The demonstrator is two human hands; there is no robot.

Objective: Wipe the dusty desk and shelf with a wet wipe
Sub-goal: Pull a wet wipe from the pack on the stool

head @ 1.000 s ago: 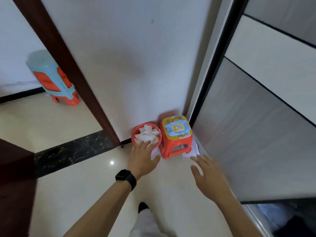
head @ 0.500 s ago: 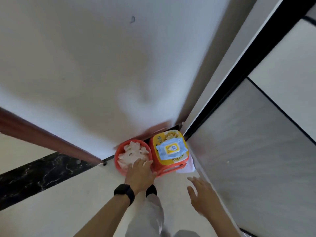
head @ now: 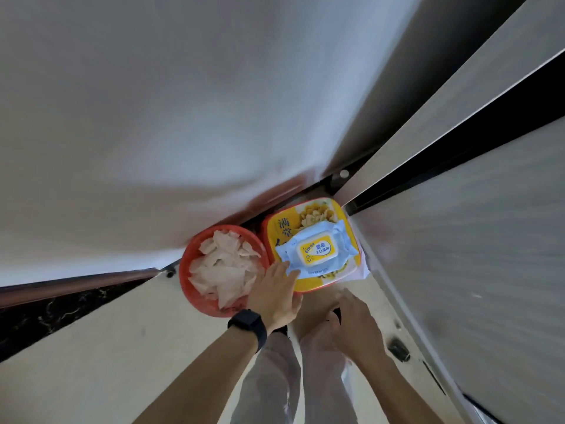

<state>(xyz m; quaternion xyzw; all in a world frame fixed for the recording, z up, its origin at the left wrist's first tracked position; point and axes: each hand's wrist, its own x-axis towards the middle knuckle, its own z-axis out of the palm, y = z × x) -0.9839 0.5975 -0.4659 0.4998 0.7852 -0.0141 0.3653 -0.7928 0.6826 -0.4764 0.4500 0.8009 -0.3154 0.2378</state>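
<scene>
Shifted from the round orange basket (head: 195, 293) of used wipes: left hand (head: 275, 293), fingers spread, touching the blue-white wet-wipe pack (head: 316, 251) atop the orange plastic stool (head: 315, 286), presumably for grasping; right hand (head: 356, 324) open, empty, nearby.

**Plastic, Paper and Polished Tile**

The wipe pack (head: 316, 250) was glossy plastic film with a hard lid; the bin (head: 195, 293) was smooth red plastic, holding crumpled soft wipes (head: 224, 270); the floor (head: 101, 347) shone; the wall (head: 153, 117) looked matt.
</scene>
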